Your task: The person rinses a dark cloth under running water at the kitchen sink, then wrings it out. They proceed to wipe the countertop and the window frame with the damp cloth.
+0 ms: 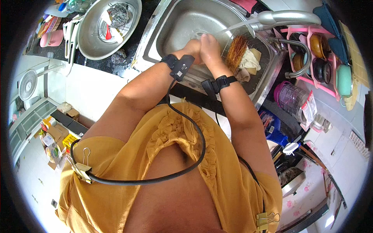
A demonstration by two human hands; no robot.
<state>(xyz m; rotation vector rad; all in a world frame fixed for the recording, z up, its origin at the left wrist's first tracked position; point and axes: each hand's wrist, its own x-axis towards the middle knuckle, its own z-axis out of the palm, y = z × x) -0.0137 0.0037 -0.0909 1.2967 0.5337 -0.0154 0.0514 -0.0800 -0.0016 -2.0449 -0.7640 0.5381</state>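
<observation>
My left hand and my right hand are pressed together over the stainless steel sink, near its drain. Their fingers are curled and partly hide one another, so I cannot tell whether anything lies between them. A stream of water runs from the metal faucet towards my hands. Just right of my right hand, a brown bristle brush rests on a wire rack, beside a crumpled white cloth. Both wrists wear black straps with small devices.
A metal basin holding a steel scourer stands on the black counter to the left. At right are a pink rack of bowls, a large clear jar and a blue bottle. A black cable loops across my chest.
</observation>
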